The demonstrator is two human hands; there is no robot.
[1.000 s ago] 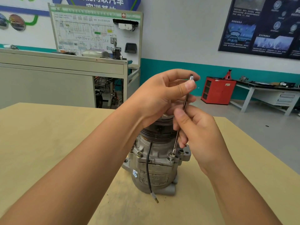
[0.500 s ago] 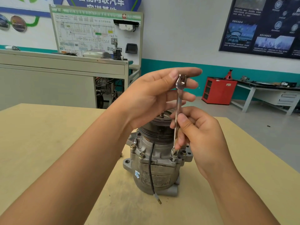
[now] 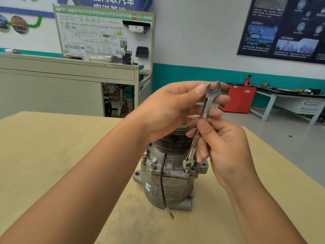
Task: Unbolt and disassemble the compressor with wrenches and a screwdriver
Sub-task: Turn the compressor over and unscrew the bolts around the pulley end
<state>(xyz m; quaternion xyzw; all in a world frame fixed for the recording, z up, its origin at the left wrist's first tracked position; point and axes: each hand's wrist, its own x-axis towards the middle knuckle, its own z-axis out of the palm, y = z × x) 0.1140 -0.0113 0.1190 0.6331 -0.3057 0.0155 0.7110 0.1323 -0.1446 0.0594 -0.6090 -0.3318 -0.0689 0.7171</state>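
In the middle of the pale wooden worktop (image 3: 52, 155) the grey metal compressor (image 3: 168, 175) stands upright, pulley end up, with a thin black wire (image 3: 163, 182) hanging down its near side to the worktop. A silver double-ended open wrench (image 3: 202, 118) stands nearly upright, leaning right towards its top, its lower end seated on a bolt (image 3: 187, 167) on the compressor's right flange. My left hand (image 3: 168, 110) pinches the wrench's upper end between the thumb and the fingers behind it. My right hand (image 3: 226, 147) pinches the shaft midway, thumb on the near side, fingers curled behind
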